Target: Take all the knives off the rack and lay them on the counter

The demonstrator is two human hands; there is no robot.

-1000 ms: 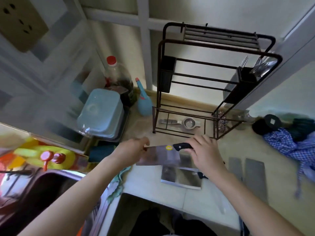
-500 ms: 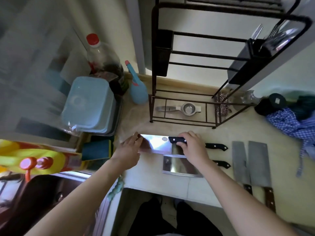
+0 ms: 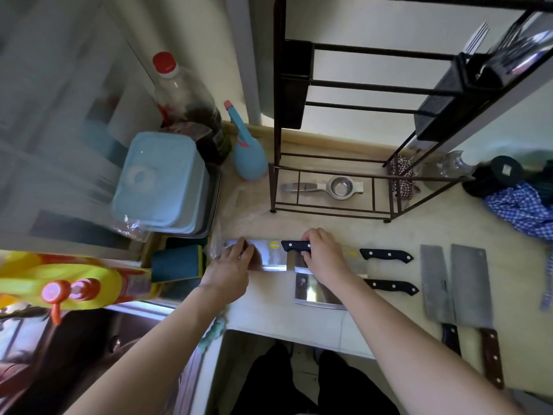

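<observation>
Counter edge: I am watching the near lip of the counter [image 3: 299,327]; there is bare surface between it and the blades, so I am judging nothing needs to go closer to me.
Knives already down: two cleavers [image 3: 454,283] are lying side by side at the right, handles toward me; two black-handled knives [image 3: 386,256] are lying crosswise under and beside my right forearm, one just behind the other.
Right hand: my right hand [image 3: 324,256] is closing its fingers around the black handle of the cleaver in hand [image 3: 269,254].
Left hand: my left hand [image 3: 236,262] is resting flat, fingers pressing on the far end of the same blade.
Contact: the blade is looking flat and low, and its heel seems to be overlapping the neighbouring blade; whether it is fully resting I cannot tell.
Doing it well: I am judging it best to ease the handle down level, keep fingertips off the edge, and lift the left hand straight up.
Rack: the rack [image 3: 389,85] is standing behind; its left holder is looking empty, while the right caddy is showing forks and blurred utensils, so I am checking there for any knife left.
</observation>
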